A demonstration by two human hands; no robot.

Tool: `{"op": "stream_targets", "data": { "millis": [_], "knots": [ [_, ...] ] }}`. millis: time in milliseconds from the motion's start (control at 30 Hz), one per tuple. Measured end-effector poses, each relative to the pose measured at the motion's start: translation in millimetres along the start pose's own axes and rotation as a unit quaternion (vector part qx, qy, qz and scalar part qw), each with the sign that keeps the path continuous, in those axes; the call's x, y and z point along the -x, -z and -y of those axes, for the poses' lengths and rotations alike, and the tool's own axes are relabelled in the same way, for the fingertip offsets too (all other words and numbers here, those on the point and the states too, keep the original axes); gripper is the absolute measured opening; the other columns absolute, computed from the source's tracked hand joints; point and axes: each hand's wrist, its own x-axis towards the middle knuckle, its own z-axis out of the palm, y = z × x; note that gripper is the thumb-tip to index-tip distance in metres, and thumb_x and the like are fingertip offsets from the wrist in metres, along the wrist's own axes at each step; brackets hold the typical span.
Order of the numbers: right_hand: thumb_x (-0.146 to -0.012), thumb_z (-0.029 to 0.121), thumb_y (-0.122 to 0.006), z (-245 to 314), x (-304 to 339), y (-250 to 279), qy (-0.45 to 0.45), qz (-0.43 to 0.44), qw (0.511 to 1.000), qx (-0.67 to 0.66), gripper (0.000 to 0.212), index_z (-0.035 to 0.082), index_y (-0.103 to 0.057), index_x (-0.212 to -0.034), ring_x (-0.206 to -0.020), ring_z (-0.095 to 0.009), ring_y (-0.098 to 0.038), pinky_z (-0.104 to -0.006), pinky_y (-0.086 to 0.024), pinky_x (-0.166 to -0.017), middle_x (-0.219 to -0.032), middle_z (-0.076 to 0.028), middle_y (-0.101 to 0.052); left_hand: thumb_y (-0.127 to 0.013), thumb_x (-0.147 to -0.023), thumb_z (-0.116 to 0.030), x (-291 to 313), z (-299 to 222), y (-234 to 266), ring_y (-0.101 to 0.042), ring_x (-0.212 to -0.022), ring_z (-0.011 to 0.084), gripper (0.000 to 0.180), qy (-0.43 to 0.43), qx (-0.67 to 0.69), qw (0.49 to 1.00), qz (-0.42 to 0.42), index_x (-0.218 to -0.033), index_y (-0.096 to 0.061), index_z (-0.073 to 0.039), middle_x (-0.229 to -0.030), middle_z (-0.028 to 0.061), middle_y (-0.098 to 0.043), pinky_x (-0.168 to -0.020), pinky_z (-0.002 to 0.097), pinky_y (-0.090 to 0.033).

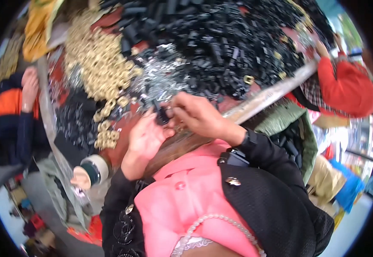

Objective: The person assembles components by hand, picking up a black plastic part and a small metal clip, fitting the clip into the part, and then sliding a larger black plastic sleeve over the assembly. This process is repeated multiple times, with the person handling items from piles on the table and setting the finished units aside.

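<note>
Two hands (199, 113), one black piece (162, 115)

right hand (198, 115) blurred, black piece (162, 116) partly hidden, silvery bits (158, 81) indistinct

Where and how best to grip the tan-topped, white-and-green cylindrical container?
Probably grip the cylindrical container around its dark green band, from the right: the round side there faces the left hand, while small black parts lie beyond it.

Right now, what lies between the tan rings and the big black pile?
Shiny silver pieces, plus red patches farther back; the head view shows this.
</note>
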Motion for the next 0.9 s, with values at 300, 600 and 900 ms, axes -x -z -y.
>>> {"op": "stream_targets", "data": {
  "millis": [300, 600, 900],
  "knots": [
    [-0.07, 0.001, -0.055, 15, -9, -11, 0.206, 0.0, 0.909, 0.361, 0.012, 0.004, -0.049, -0.08, -0.093, -0.028, -0.044, -0.0358, -0.032, -0.077, -0.1, -0.01, -0.047, -0.044, -0.088, -0.019, 9, 2, 18, -0.056, -0.08, 0.014, 0.026, -0.004, -0.064, 0.998, 0.0, -0.106, -0.048, 0.0, -0.097, 0.0067, -0.055, -0.069, 0.0255, -0.048],
    [-0.063, 0.003, -0.058, 11, -13, -19, 0.202, 0.021, 0.889, 0.411, 0.01, 0.005, -0.051, -0.07, -0.094, -0.025, -0.043, -0.0354, -0.032, -0.075, -0.099, -0.007, -0.049, -0.044, -0.088, -0.017, 12, 6, 19, -0.055, -0.083, 0.0127, 0.024, -0.001, -0.106, 0.994, 0.001, -0.105, -0.049, 0.0, -0.097, 0.0049, -0.054, -0.074, 0.0245, -0.046],
    [-0.061, 0.006, -0.06, 20, -18, -25, 0.124, 0.08, 0.899, 0.412, 0.008, 0.006, -0.053, -0.063, -0.09, -0.023, -0.045, -0.0346, -0.033, -0.074, -0.092, -0.002, -0.051, -0.043, -0.088, -0.017, 21, 7, 23, -0.053, -0.089, 0.0127, 0.028, 0.018, -0.143, 0.99, 0.006, -0.111, -0.046, 0.0, -0.1, 0.0056, -0.054, -0.078, 0.0277, -0.046]
  ]
}}
